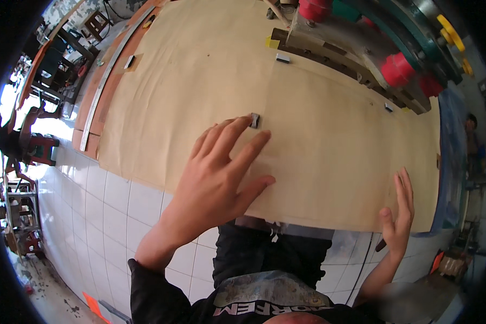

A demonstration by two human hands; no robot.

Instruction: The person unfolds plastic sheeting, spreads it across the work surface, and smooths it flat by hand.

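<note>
A large sheet of tan paper (318, 173) covers the table in front of me. My left hand (216, 167) reaches over its middle, palm down with the fingers spread. One fingertip is right beside a small dark block (255, 120) on the sheet; whether it touches cannot be made out. Over the sheet's near right corner, my right hand (398, 221) is raised with its fingers stretched out and thumb apart. A small dark brown piece (380, 246) shows next to that wrist, its kind unclear. Similar small blocks lie farther off, a black-and-white one (283, 58) and another (389, 107).
A green machine (399, 32) with red parts and a yellow handle (449, 33) stands at the far right of the table. Along the left edge runs a long metal strip (105, 78). Blue plastic (452, 156) hangs at the right; white floor tiles (110, 200) show below.
</note>
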